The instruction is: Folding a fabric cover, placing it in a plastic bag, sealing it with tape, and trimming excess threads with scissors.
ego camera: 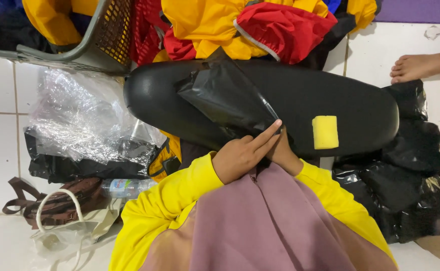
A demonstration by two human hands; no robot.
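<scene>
A sponge [325, 132] lies on the seat [330, 95], right of the bag [225, 95].

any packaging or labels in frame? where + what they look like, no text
black plastic bag: centre, on the black padded board, crumpled and glossy, held at its lower edge by the left hand and right hand.
clear plastic wrap: left on the floor, crinkled heap.
water bottle: lower left, lying down, clear with a pale label band.
black bags: right, glossy pile.
No signs or screens.
</scene>
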